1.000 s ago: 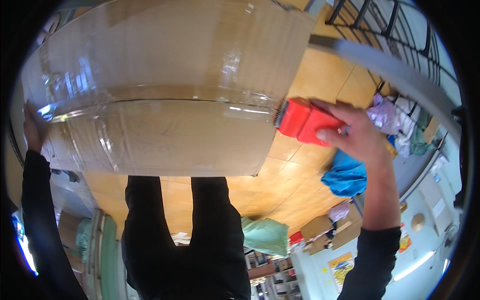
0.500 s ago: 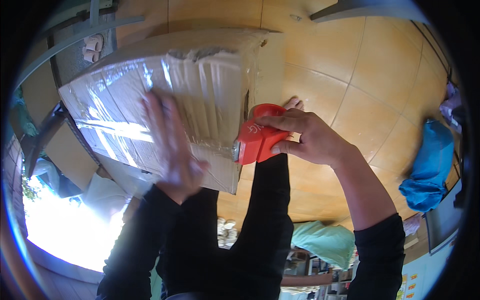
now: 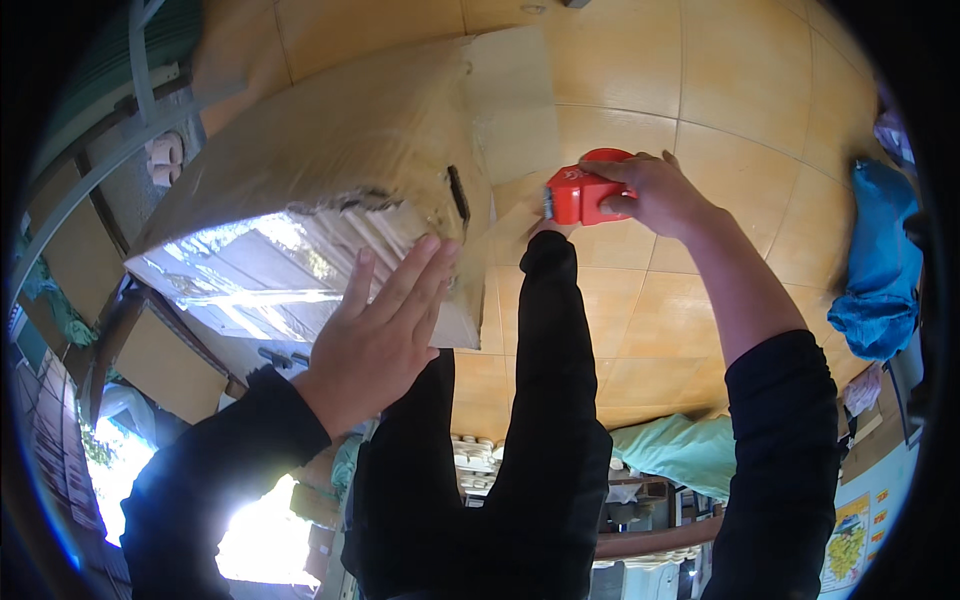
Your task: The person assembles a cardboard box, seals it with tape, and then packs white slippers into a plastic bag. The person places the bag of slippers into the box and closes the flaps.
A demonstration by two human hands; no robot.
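A large cardboard box (image 3: 350, 150) wrapped in shiny clear tape fills the upper left. My left hand (image 3: 385, 330) lies flat with fingers spread against its glossy near face. My right hand (image 3: 655, 190) grips a red tape dispenser (image 3: 580, 192) just off the box's right edge, beside a loose cardboard flap (image 3: 510, 95). My black-trousered legs (image 3: 540, 400) stand below the box.
Orange-tan floor tiles (image 3: 750, 100) stretch to the right. A blue cloth (image 3: 880, 270) lies at the far right and a teal cloth (image 3: 680, 450) near my feet. Metal shelving (image 3: 110, 130) with flat cardboard sheets stands at the left.
The box has tilted and shifted left. My left hand slid down its taped face, and my right hand carried the red dispenser up and right, off the box's edge.
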